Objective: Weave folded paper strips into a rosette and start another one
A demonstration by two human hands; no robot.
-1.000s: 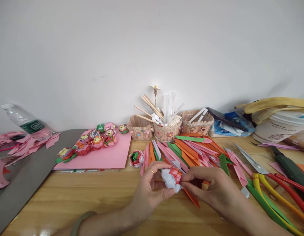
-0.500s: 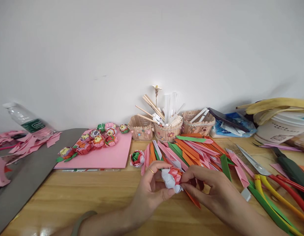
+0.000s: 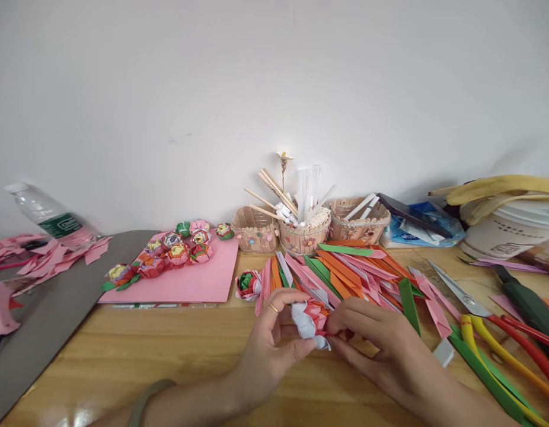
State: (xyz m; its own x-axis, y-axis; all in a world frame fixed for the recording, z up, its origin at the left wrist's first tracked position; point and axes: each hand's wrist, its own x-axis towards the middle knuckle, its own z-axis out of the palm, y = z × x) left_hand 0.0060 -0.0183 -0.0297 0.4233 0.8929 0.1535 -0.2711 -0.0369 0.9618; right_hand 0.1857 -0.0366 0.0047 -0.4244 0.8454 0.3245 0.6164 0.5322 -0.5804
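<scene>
A folded paper flower (image 3: pixel 306 320) with pale outer petals and a pink, orange and red inside is held above the front of the table. My left hand (image 3: pixel 274 341), with a ring on one finger, grips its left side between thumb and fingers. On the other side my right hand (image 3: pixel 376 338) pinches the flower's right edge; its fingertips partly hide the red petals there. Just behind the hands lies a pile of folded paper strips (image 3: pixel 345 276) in pink, orange, green and white. A finished-looking paper flower (image 3: pixel 248 285) rests left of that pile.
Several paper flowers (image 3: pixel 176 255) sit on a pink sheet (image 3: pixel 212 279) at left. Decorated baskets (image 3: pixel 303 240) holding sticks stand by the wall. Scissors (image 3: pixel 470 303) and yellow-handled cutters (image 3: pixel 479 338) lie at right. A bottle (image 3: pixel 56 219) leans among pink scraps at far left.
My right fingers have shifted slightly along the flower's right edge, and its pale lower petal looks more bent. My left hand keeps its hold in nearly the same place.
</scene>
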